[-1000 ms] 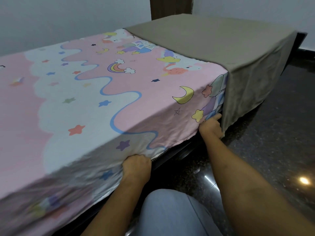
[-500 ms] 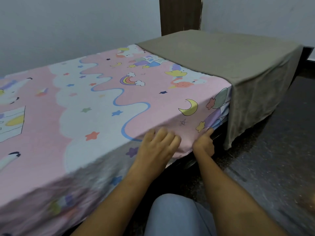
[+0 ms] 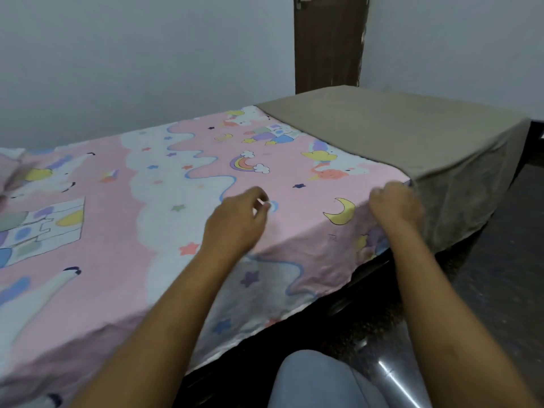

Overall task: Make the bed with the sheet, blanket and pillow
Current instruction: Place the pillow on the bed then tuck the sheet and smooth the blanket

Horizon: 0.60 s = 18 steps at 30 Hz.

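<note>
Smoothing sheet (image 3: 182,201) over bed top; right hand (image 3: 396,206) curled on sheet at near edge, just beside blanket (image 3: 397,134) border, apparently pinching cloth though fingers mostly hidden; left hand (image 3: 237,222) hovered above sheet, fingers loosely bent, holding nothing; sheet looked thin, light, limp; likely to wrinkle and slide if tugged one-sided; best taken at hanging hem below right hand; blanket lay beyond grip, draped over bed end; pillow not seen.

Pretty clearly a bedroom in someone's home: a single bed (image 3: 368,278) pushed against a plain pale wall (image 3: 132,63), a kiddie pink sheet (image 3: 182,231) with rainbows and stars, a dark wooden door (image 3: 326,42) behind, shiny dark floor (image 3: 500,260).
</note>
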Each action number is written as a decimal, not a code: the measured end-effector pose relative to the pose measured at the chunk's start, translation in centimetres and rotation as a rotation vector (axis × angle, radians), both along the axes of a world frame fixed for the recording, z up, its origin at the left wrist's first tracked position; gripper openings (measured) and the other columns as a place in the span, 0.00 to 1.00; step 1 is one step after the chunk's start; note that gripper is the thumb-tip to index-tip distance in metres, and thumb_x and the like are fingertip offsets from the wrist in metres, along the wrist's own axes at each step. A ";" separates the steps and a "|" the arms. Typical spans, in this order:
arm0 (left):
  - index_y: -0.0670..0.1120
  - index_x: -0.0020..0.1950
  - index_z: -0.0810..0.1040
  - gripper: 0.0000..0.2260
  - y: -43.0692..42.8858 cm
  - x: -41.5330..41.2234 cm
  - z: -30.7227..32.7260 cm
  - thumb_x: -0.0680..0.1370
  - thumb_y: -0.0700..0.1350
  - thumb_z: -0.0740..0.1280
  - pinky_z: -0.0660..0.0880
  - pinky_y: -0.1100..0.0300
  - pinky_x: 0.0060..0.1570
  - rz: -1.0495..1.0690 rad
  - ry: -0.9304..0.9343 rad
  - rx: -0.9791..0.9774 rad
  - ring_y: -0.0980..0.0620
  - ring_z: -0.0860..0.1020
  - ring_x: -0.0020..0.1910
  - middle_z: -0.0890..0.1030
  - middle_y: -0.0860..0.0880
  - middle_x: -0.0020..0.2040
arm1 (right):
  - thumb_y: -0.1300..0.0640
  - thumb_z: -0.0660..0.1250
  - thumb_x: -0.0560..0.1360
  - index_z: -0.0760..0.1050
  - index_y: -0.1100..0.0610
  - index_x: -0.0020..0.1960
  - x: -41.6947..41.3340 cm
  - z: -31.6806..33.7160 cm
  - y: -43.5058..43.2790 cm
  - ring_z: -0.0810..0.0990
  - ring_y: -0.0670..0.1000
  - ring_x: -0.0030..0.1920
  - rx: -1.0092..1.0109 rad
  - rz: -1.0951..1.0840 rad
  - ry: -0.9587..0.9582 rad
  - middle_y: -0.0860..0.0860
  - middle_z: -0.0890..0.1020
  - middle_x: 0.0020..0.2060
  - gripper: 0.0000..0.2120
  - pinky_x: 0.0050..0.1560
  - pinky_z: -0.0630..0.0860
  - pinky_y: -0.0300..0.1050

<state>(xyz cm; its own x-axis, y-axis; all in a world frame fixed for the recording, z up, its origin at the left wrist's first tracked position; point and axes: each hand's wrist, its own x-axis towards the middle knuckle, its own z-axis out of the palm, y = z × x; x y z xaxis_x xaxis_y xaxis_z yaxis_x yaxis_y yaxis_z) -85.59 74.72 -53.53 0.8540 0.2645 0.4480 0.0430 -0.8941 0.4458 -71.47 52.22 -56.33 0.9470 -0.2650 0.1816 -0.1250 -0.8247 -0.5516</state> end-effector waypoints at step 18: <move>0.55 0.75 0.59 0.23 9.9 -13.7 -5.0 0.81 0.56 0.42 0.55 0.49 0.71 0.483 0.376 0.228 0.49 0.59 0.75 0.62 0.53 0.75 | 0.39 0.43 0.81 0.53 0.44 0.77 -15.5 -1.8 24.7 0.53 0.53 0.77 -0.486 1.186 -0.059 0.48 0.55 0.77 0.26 0.75 0.48 0.55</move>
<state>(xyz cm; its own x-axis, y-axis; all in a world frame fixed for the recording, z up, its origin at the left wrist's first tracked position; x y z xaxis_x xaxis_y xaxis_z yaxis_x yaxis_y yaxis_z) -99.26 84.59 -58.50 0.7726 0.5911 0.2316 0.5794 -0.8056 0.1233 -86.99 76.95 -58.10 0.5443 0.8358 0.0717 0.8349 -0.5314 -0.1436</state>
